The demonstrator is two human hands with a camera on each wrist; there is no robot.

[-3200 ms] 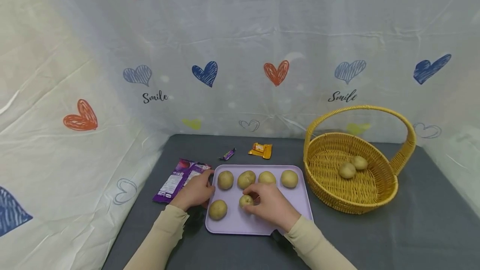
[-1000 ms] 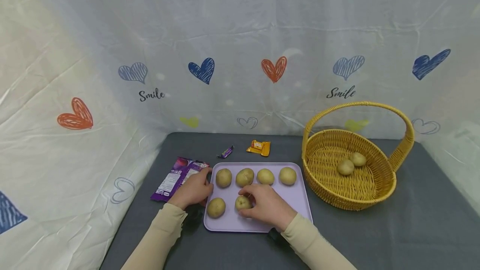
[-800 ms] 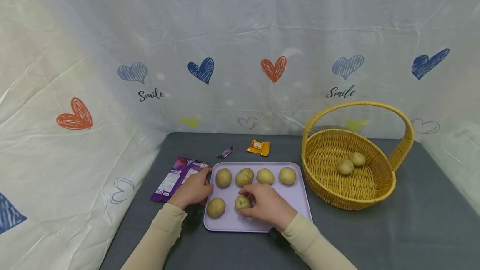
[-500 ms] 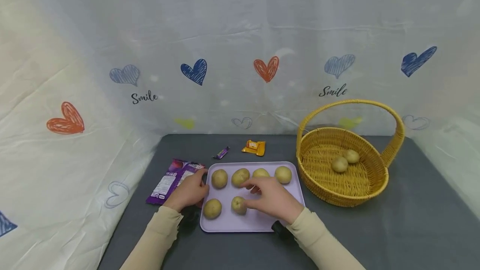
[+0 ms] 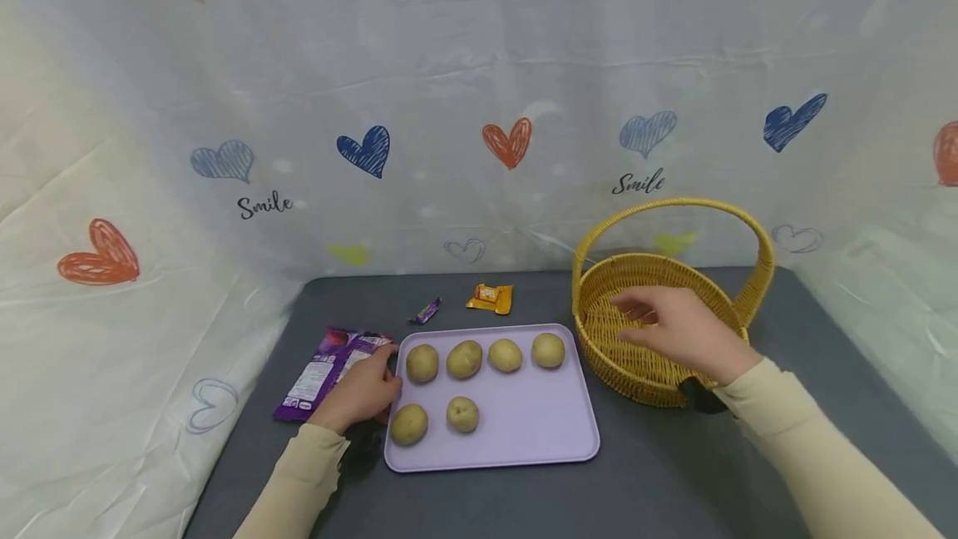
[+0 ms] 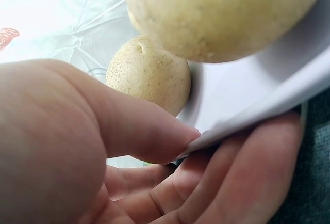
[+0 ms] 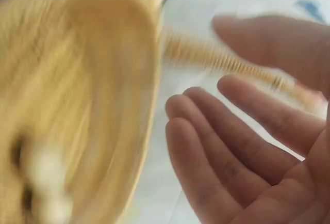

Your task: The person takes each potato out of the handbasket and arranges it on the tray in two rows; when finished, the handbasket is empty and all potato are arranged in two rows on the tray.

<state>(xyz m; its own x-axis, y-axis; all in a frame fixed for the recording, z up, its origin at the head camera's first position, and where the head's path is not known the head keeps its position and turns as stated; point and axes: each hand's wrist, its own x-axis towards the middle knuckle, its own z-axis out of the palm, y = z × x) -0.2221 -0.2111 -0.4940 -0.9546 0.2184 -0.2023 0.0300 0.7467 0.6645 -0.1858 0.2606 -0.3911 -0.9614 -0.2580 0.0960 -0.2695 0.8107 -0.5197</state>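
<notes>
My left hand (image 5: 361,390) pinches the left rim of the lilac tray (image 5: 524,414); in the left wrist view its thumb lies on the rim and its fingers are underneath. Several potatoes sit on the tray: a back row including an end potato (image 5: 548,350), and in front a left potato (image 5: 409,424) and a smaller potato (image 5: 462,414). My right hand (image 5: 684,329) holds nothing, over the yellow wicker basket (image 5: 636,389), fingers loosely bent and thumb apart. From the head it hides the basket's potatoes; blurred pale shapes (image 7: 49,182) show inside in the right wrist view.
A purple snack bag (image 5: 322,377) lies left of the tray, partly behind the left hand. Behind the tray are a small purple wrapped candy (image 5: 426,311) and an orange packet (image 5: 491,299). The basket handle (image 5: 677,203) arches upright. A heart-patterned curtain (image 5: 449,65) hangs behind the dark table (image 5: 524,506).
My right hand has let go of the smaller potato in the tray's front row and moved right, over the basket. My left hand stays on the tray rim. The head view has shifted slightly.
</notes>
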